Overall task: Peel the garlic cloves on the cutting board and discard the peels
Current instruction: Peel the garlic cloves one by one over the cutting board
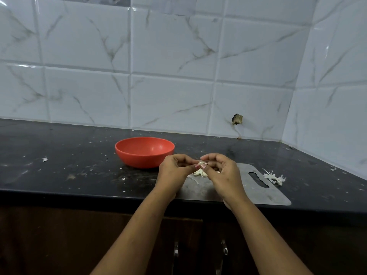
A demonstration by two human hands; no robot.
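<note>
In the head view, the left hand and right hand both pinch one garlic clove just above the cutting board; more cloves lie under them on the board. Peels sit on the counter right of the board, so peeling looks midway, with the discarding still left; the red bowl at far left looks empty

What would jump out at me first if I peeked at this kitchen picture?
Probably the bright red bowl, sitting on the dark counter. Just in front of it and a bit to the right, the left hand and right hand pinch a small garlic clove between them above the grey cutting board. A little heap of white peels lies on the counter just past the board's right end.
</note>
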